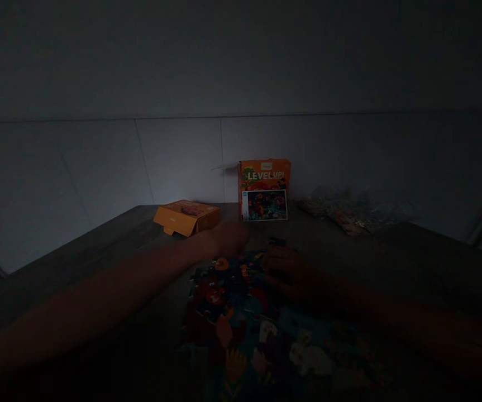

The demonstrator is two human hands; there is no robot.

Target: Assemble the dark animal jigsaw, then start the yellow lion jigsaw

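The scene is very dark. A partly joined jigsaw puzzle (241,312) with flowers, a white rabbit and other figures lies on the table in front of me. My left hand (230,238) is above the puzzle's far edge, smeared by motion, so its fingers and anything in them cannot be made out. On the puzzle's far right part rests my right hand (286,271), fingers bent and apart from the thumb, with nothing visible held. Just beyond its fingertips lies a small dark puzzle piece (277,242). My right forearm hides some of the puzzle's right side.
An orange box (188,216) with its flap open lies at the back left. Upright at the back stands an orange "LEVEL UP!" box (265,174), with a picture card (266,205) leaning on it. Clear plastic bags (353,209) lie back right. A pale wall (182,156) closes off the table's far side.
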